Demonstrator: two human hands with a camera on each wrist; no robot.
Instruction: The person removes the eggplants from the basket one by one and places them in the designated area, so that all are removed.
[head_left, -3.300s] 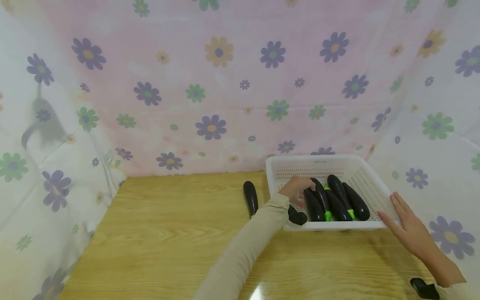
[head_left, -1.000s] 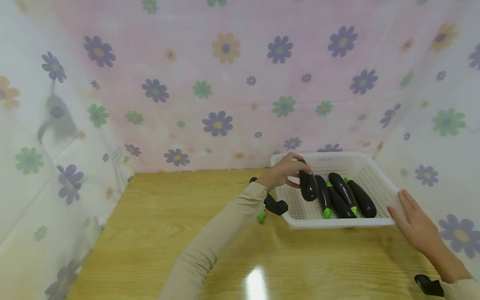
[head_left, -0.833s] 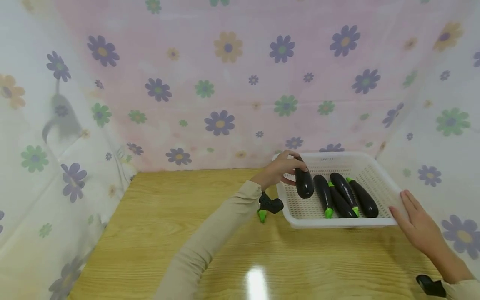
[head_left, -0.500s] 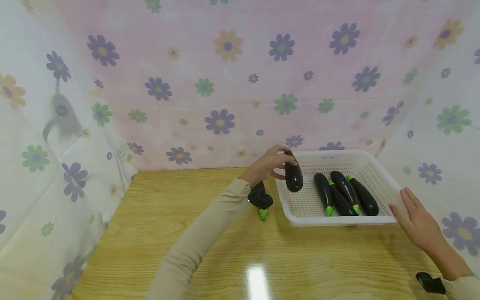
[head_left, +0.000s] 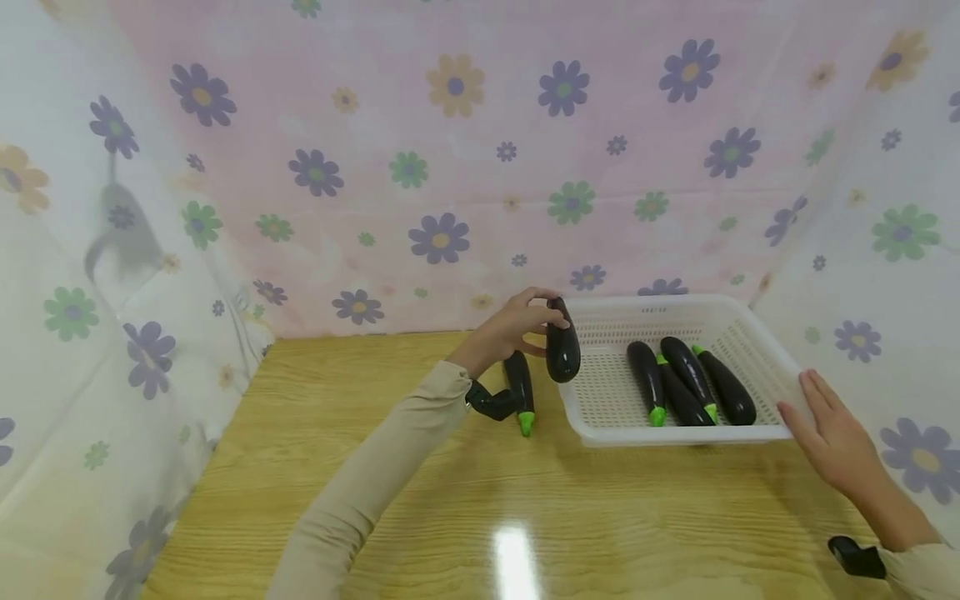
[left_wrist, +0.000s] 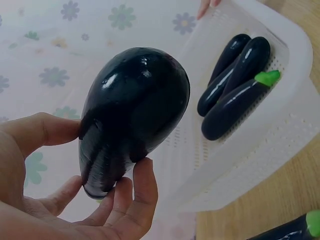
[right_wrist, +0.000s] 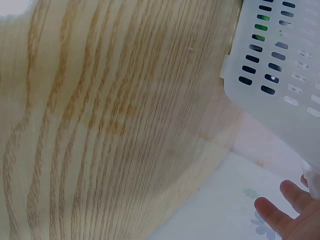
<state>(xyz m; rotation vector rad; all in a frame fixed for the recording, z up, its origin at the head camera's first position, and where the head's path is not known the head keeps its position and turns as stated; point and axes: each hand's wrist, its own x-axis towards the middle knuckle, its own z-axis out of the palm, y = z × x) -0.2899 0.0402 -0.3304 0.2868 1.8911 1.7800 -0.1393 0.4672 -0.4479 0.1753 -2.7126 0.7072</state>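
Note:
My left hand grips a dark, glossy eggplant near its upper end, holding it raised over the basket's left rim. In the left wrist view this eggplant hangs between thumb and fingers; its stem end is hidden. Several more eggplants with green caps lie side by side inside the white perforated basket. Another eggplant lies on the table left of the basket, partly behind the left hand. My right hand rests on the basket's right rim with its fingers extended.
The wood-grain table extends to the left and front of the basket. A flowered cloth stands behind the table and along both sides. A dark wrist device sits below the left hand.
My left hand has lifted an eggplant from the basket's left part and carried it leftward to the left rim. The right hand stays at the right rim.

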